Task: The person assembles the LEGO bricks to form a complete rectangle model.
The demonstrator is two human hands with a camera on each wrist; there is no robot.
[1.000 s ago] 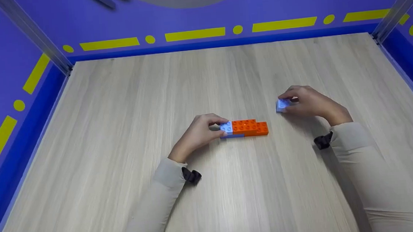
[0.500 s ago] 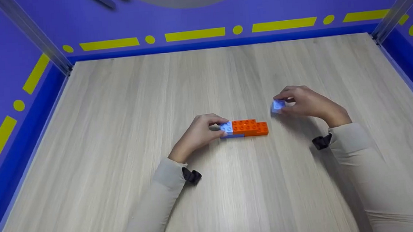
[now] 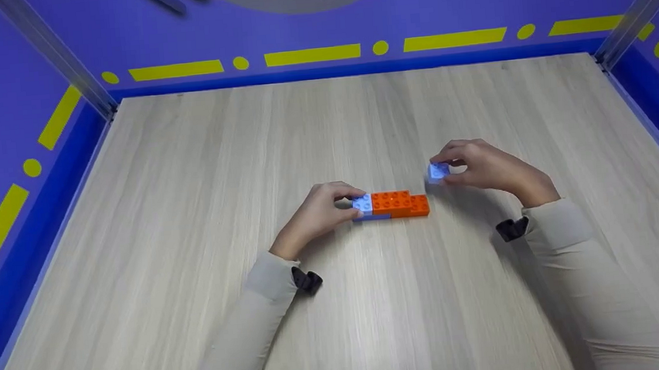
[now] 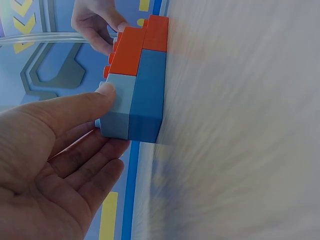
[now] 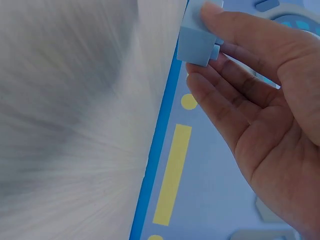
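Observation:
Two layers of toy building bricks make up a row on the table. On top sit a light blue brick [image 3: 361, 205] at the left end and a longer orange brick [image 3: 390, 200]. Beneath them are a darker blue brick [image 4: 148, 92] and another orange brick [image 3: 420, 204], which sticks out at the right. My left hand [image 3: 321, 214] pinches the light blue end between thumb and fingers. Just beyond the row's right end, my right hand [image 3: 484, 167] pinches a loose light blue brick [image 5: 197, 42], studs up and apart from the row.
The wood-grain table [image 3: 199, 177] spreads around both hands. Purple-blue walls [image 3: 317, 30] with yellow marks stand along its back and sides. A black strap-like device [image 3: 306, 281] sits at the left wrist, and a similar one [image 3: 512, 229] at the right.
My right hand has moved left and slightly nearer with the loose light blue brick, closing toward the row's right end. The left hand and the row stay in place.

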